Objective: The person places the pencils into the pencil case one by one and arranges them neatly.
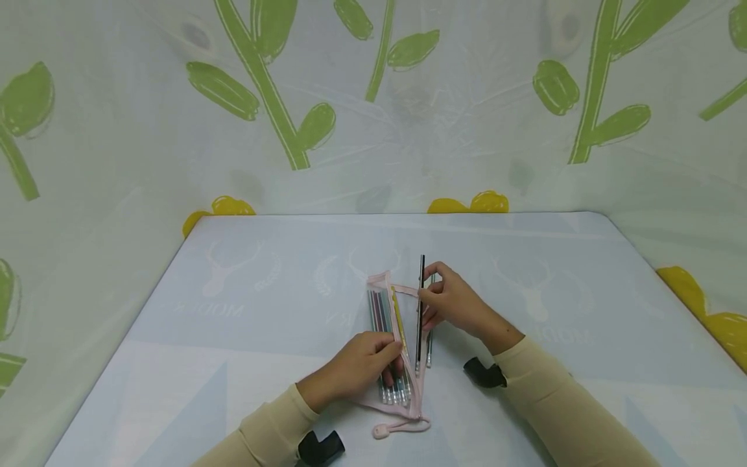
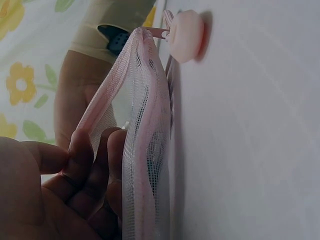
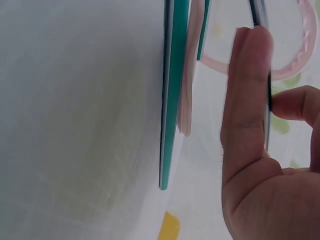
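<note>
A pink mesh zip pouch (image 1: 415,407) lies on the table with its mouth spread open. Its opening edge is pinched between the thumb and fingers of my left hand (image 1: 358,364), as the left wrist view also shows. Several pencils (image 1: 379,312) are in the pouch, their ferrule ends toward me, along with a yellow pencil (image 1: 399,318). My right hand (image 1: 455,303) pinches a black pencil (image 1: 419,331) near its upper part, holding it over the pouch's open right side. Beside the pouch, under that hand, is a teal pencil (image 3: 174,95).
A round pink zipper pull (image 1: 382,431) on a strap lies at the pouch's near end. Black wrist devices (image 1: 321,449) hang by both sleeves. The pale printed table (image 1: 525,415) extends around, with a leaf-patterned curtain (image 1: 467,130) behind its far edge.
</note>
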Available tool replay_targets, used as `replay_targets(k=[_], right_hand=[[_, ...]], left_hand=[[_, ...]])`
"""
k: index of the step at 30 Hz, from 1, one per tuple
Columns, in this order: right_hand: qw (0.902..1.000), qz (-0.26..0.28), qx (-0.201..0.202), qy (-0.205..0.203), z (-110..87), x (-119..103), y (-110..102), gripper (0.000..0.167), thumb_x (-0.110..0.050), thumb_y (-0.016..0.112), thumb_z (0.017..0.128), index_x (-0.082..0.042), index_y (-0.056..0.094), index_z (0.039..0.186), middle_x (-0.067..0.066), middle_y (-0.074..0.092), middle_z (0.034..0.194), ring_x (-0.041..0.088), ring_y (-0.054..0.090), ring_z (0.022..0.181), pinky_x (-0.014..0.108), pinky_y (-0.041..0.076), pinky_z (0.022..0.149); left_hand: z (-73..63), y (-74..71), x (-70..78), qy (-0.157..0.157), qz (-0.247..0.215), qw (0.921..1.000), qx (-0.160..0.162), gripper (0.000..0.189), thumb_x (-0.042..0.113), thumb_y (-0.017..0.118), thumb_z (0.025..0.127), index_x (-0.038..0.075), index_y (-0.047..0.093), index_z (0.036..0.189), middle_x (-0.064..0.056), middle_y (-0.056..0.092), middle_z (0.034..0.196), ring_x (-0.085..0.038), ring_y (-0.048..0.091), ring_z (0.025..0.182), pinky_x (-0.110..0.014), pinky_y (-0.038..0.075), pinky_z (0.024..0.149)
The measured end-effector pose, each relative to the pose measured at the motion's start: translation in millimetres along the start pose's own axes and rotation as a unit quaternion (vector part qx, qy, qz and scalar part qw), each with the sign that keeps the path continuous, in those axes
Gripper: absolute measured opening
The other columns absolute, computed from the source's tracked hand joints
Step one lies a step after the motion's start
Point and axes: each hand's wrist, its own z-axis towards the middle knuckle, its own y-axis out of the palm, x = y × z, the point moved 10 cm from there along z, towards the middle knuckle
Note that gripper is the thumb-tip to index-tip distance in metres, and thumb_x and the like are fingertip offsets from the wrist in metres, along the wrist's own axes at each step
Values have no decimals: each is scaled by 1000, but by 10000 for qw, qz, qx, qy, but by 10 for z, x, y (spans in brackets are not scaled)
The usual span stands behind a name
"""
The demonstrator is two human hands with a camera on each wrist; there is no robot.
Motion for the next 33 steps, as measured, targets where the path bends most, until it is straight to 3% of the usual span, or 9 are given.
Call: replay_targets(k=[7, 23, 33], right_hand=[[9994, -14, -317, 134, -18, 36, 131, 38, -9, 54, 95, -5, 35, 128, 13, 67, 82, 23, 69, 56, 39, 60, 59], [9968, -53, -704, 377, -35, 103, 288, 44, -9, 57, 95, -2, 36, 133, 15, 69, 90, 20, 69, 59, 36, 60, 61], [9947, -82, -988, 282, -15, 137, 389, 75, -5, 62, 92, -8, 18, 153, 15, 70, 89, 18, 68, 56, 35, 60, 59]], left_hand=[[1, -14, 21, 65, -53, 10000, 18, 35, 23, 44, 105, 6, 65, 83, -2, 64, 75, -9, 61, 61, -24, 51, 66], [-5, -12, 47, 60, -151, 9999, 19, 34, 23, 46, 105, 4, 65, 84, -4, 65, 77, -11, 61, 63, -24, 51, 65], [-18, 2, 49, 84, -86, 9999, 10, 34, 23, 45, 104, 6, 65, 83, -1, 63, 73, -9, 60, 61, -23, 51, 64]])
